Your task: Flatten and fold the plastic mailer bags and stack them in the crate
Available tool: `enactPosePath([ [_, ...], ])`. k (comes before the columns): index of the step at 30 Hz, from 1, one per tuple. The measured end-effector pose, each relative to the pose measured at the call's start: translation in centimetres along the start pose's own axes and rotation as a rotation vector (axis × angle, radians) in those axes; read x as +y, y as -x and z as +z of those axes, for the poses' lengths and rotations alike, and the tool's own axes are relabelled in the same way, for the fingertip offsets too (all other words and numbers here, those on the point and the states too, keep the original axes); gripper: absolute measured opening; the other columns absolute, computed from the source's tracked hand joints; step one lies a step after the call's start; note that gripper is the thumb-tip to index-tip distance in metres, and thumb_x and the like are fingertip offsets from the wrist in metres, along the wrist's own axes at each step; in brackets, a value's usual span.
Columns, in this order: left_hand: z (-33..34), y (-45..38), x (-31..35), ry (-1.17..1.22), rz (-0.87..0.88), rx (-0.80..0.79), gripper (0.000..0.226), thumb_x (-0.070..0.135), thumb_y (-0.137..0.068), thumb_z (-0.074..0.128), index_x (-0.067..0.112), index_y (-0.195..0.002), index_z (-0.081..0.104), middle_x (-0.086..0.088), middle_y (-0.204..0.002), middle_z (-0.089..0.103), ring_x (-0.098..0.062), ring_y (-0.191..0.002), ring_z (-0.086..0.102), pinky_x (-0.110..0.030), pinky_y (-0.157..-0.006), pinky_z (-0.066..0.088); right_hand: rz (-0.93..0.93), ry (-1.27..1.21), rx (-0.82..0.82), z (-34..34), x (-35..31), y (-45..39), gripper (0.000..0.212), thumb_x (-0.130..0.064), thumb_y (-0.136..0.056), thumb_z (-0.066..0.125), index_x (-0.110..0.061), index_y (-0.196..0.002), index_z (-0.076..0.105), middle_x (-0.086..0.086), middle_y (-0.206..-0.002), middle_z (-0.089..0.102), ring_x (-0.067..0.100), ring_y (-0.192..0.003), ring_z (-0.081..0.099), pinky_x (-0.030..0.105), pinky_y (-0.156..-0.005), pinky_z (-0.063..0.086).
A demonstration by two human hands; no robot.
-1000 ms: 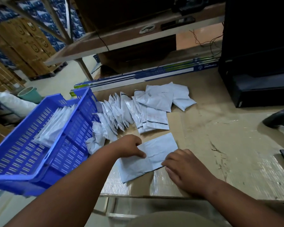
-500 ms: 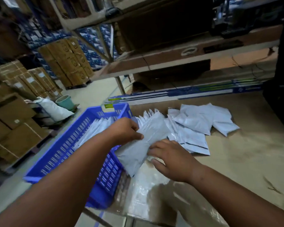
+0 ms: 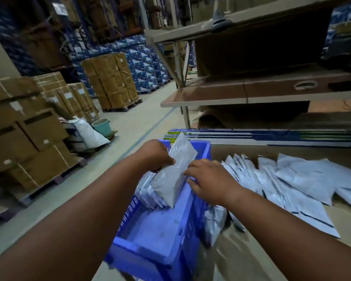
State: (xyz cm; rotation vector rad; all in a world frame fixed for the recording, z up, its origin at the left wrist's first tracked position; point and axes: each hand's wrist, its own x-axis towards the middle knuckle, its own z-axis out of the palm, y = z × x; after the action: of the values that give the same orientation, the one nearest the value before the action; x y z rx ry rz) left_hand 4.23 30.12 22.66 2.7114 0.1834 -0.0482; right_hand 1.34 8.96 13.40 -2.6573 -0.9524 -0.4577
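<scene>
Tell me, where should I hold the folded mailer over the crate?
Pinch the folded mailer at its two long edges near the middle, one hand from each side, as the left hand and right hand do; it stands tilted and floppy.

My worktable, topped with brown cardboard, is filling the lower right of the frame. The blue crate is sitting at its left edge, low and centre in the frame, with part of it hanging past the edge. A spread of loose white mailer bags is lying flat and overlapping across the tabletop at right of centre, the nearest ones leaning against the crate's right wall. Long blue and white boxes are lying along the table's far edge, running across the right half of the frame just above the bags.
</scene>
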Motion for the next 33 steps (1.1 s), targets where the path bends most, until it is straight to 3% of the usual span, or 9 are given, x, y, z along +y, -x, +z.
enactPosePath([
  [2,0.4,-1.4,-1.7,-0.071,0.017,-0.014,0.028,0.032,-0.085,0.085,0.007,-0.081,0.071,-0.019,-0.076,0.076,-0.034,-0.07,0.074,-0.044,-0.075,0.065,0.048,-0.022,-0.006,0.8,-0.4,-1.1,0.043,-0.05,-0.096,0.032,-0.034,-0.112,0.069,-0.011,-0.108,0.062,0.021,-0.106,0.06,0.042,-0.086,0.049],
  [6,2.5,-4.5,-5.1,-0.159,0.029,-0.043,0.026,0.03,-0.081,0.082,0.012,-0.075,0.065,-0.007,-0.063,0.071,-0.022,-0.056,0.07,-0.032,-0.054,0.057,0.156,-0.061,0.053,3.1,0.0,-1.7,0.037,-0.05,-0.099,0.037,-0.034,-0.104,0.07,-0.013,-0.102,0.063,0.018,-0.099,0.06,0.044,-0.089,0.048],
  [10,5.2,-7.7,-7.2,-0.228,0.038,-0.099,0.032,0.034,-0.081,0.082,0.014,-0.07,0.06,-0.003,-0.054,0.067,-0.022,-0.057,0.069,-0.033,-0.059,0.055,0.196,-0.124,0.118,4.8,0.2,-0.7,0.028,-0.045,-0.102,0.048,-0.032,-0.103,0.072,-0.014,-0.102,0.065,0.015,-0.096,0.059,0.042,-0.087,0.05],
  [15,8.5,-10.8,-7.5,-0.322,0.068,-0.149,0.029,0.037,-0.079,0.077,0.013,-0.066,0.067,0.002,-0.049,0.067,-0.015,-0.053,0.069,-0.032,-0.066,0.062,0.183,-0.145,0.112,5.2,-0.3,-0.3,0.036,-0.047,-0.107,0.043,-0.026,-0.094,0.069,-0.013,-0.097,0.065,0.017,-0.092,0.058,0.041,-0.085,0.048],
  [18,9.7,-11.9,-7.3,-0.32,0.072,-0.146,0.025,0.034,-0.076,0.08,0.014,-0.072,0.066,-0.004,-0.07,0.071,-0.021,-0.068,0.069,-0.031,-0.061,0.054,0.171,-0.145,0.109,5.2,-0.5,0.1,0.032,-0.045,-0.106,0.047,-0.026,-0.096,0.071,-0.014,-0.1,0.064,0.015,-0.095,0.056,0.041,-0.086,0.048],
  [22,11.1,-12.9,-7.4,-0.336,0.092,-0.135,0.031,0.033,-0.076,0.076,0.014,-0.099,0.068,-0.014,-0.121,0.068,-0.03,-0.112,0.067,-0.04,-0.096,0.056,0.183,-0.144,0.081,5.3,-0.7,0.6,0.029,-0.044,-0.106,0.05,-0.028,-0.1,0.073,-0.014,-0.107,0.062,0.013,-0.104,0.054,0.04,-0.091,0.048],
  [25,10.9,-12.6,-7.2,-0.327,0.107,-0.171,0.03,0.031,-0.084,0.077,0.012,-0.105,0.072,-0.011,-0.112,0.072,-0.027,-0.112,0.069,-0.037,-0.094,0.055,0.182,-0.168,0.084,5.4,-0.7,0.8,0.031,-0.045,-0.107,0.049,-0.027,-0.102,0.074,-0.012,-0.112,0.063,0.014,-0.111,0.055,0.04,-0.093,0.049],
  [29,10.7,-12.5,-7.3,-0.3,0.085,-0.184,0.035,0.041,-0.079,0.082,0.014,-0.097,0.068,-0.007,-0.1,0.073,-0.026,-0.101,0.071,-0.036,-0.092,0.057,0.183,-0.19,0.093,5.1,-0.8,1.0,0.033,-0.046,-0.106,0.049,-0.027,-0.106,0.076,-0.013,-0.115,0.064,0.012,-0.114,0.054,0.037,-0.094,0.049],
  [33,11.0,-12.0,-7.7,-0.335,0.096,-0.087,0.052,0.052,-0.067,0.08,0.021,-0.105,0.065,-0.008,-0.119,0.066,-0.03,-0.116,0.065,-0.046,-0.108,0.051,0.178,-0.194,0.087,5.2,-0.8,1.2,0.029,-0.046,-0.106,0.05,-0.03,-0.106,0.075,-0.015,-0.119,0.062,0.01,-0.119,0.052,0.036,-0.097,0.048],
])
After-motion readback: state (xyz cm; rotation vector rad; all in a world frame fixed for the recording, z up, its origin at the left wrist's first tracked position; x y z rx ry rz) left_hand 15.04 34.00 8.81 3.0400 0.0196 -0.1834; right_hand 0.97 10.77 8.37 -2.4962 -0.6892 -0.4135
